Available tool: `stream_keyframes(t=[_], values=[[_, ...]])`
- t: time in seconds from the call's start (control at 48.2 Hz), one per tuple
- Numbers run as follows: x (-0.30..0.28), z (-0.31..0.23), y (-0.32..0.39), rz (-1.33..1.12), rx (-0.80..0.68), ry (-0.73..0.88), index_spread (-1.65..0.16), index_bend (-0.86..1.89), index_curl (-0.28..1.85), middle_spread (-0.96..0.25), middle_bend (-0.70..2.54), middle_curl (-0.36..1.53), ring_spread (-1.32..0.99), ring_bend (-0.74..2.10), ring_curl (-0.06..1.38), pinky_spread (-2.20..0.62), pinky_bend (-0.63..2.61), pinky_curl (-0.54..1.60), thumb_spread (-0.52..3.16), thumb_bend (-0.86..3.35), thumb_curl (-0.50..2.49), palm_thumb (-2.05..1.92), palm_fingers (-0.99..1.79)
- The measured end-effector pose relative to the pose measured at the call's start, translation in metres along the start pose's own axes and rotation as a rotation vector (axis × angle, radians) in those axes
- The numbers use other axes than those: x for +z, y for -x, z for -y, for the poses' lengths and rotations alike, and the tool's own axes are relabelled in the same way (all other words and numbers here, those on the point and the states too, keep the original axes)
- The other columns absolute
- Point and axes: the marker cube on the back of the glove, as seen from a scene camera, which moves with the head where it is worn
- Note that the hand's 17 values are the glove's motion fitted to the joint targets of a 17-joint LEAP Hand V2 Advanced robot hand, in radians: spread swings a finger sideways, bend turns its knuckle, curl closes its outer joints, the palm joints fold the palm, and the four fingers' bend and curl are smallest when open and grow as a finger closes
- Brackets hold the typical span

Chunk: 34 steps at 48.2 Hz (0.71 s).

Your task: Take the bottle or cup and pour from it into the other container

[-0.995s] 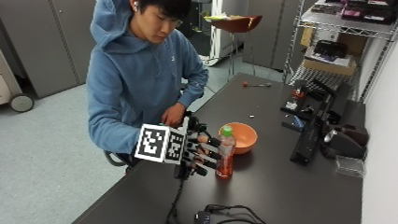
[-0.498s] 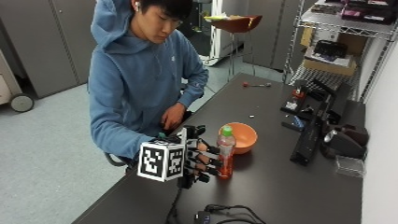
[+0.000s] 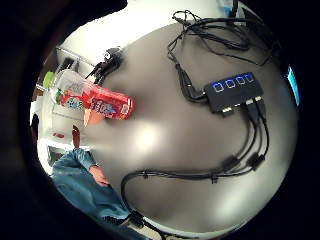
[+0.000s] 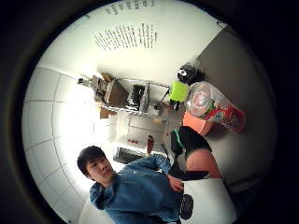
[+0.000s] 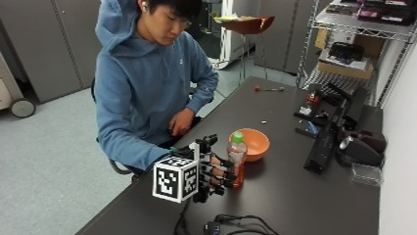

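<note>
Dark bench [image 5: 293,196], wire shelving at the far right. Bottle [image 5: 236,159]: clear plastic, green cap, red label, upright near the bench's left edge, just beside an orange bowl [image 5: 253,144] on its far side. Gloved right hand [image 5: 210,169]: at the bottle's near left, fingers spread and slightly curled toward it; contact cannot be told. Bare hand [image 5: 180,121]: resting at the person's lap. Black hub [image 3: 234,92] with cables: near end of bench.

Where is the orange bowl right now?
In the outside view, the orange bowl sits on the dark table, right behind the green-capped bottle that the gloved right hand reaches for.
</note>
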Motion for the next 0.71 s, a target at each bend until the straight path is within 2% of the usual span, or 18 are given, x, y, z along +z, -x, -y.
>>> stream_keyframes(t=[0.705], values=[[0.046,0.017,-0.005,0.076,-0.015,0.066,-0.31,0.14,0.25,0.07,0.19,0.32,0.11,0.42,0.30,0.27,0.32,0.36,0.89,-0.03,0.44,0.74,0.18]])
